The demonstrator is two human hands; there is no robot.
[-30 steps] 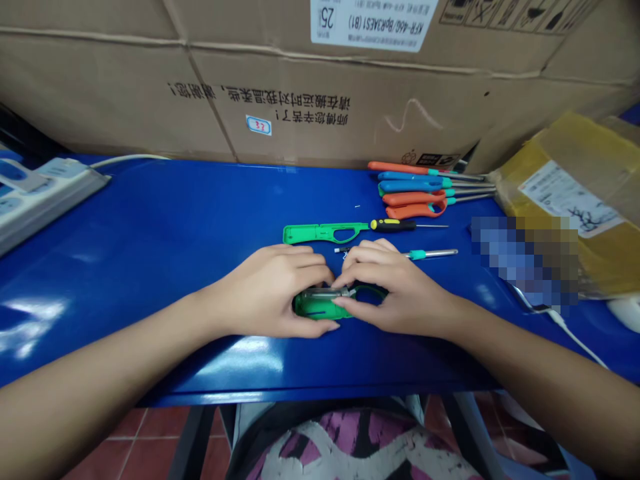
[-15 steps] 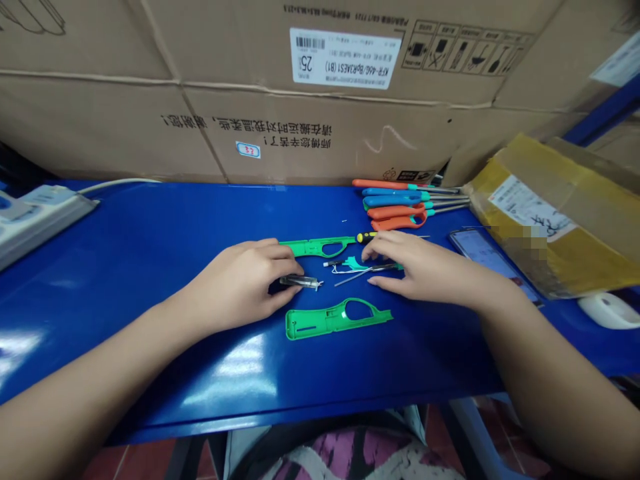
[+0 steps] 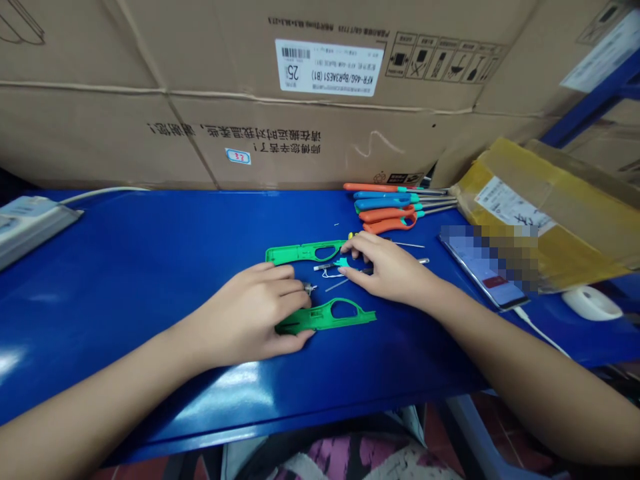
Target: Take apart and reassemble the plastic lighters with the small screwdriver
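Note:
A green lighter shell half (image 3: 337,313) lies open side up near the front of the table. My left hand (image 3: 255,307) curls over its left end, thumb along the lower edge. From under those fingers pokes the metal tip of a clear lighter fuel tank (image 3: 309,288), the rest hidden. My right hand (image 3: 390,267) has thumb and forefinger apart around a teal trigger (image 3: 342,262); firm contact cannot be made out. A black igniter with a white wire (image 3: 324,268) and a thin tube (image 3: 336,285) lie beside it. Behind is the other green shell half (image 3: 295,254).
Several orange and blue lighters (image 3: 385,217) lie at the back. A screwdriver (image 3: 410,245) is partly behind my right hand. To the right are a phone (image 3: 480,273), a white mouse (image 3: 593,303) and a taped parcel (image 3: 560,233). A power strip (image 3: 37,223) sits left; a large carton (image 3: 240,60) stands behind.
My left hand has carried the fuel tank from the front shell half and come back over that shell. My right hand has left the shell and reached the teal trigger. The view has shifted.

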